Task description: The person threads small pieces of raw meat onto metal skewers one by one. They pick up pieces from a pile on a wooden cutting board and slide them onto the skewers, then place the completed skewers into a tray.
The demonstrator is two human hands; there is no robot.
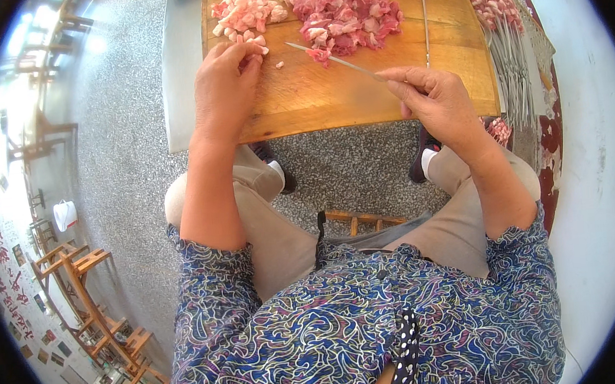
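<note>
My right hand (432, 95) grips the end of a thin metal skewer (355, 66), whose pointed tip reaches left over a wooden board (301, 107). One piece of red meat (319, 56) is threaded on it, some way back from the tip. My left hand (230, 85) pinches a small pale piece (264, 50), apparently fat, at the lower edge of a pile of pale fatty chunks (246, 9). Right of that pile lies a larger heap of cut red meat (346, 12). A tiny pale scrap (279, 64) rests between my hands.
Another metal skewer (425, 18) lies lengthwise on the board's right part. Beyond the right edge is a bundle of skewers (513, 70) with meat at their far ends (495, 5); more meat (498, 130) shows lower down. Wooden benches (85, 261) stand at left.
</note>
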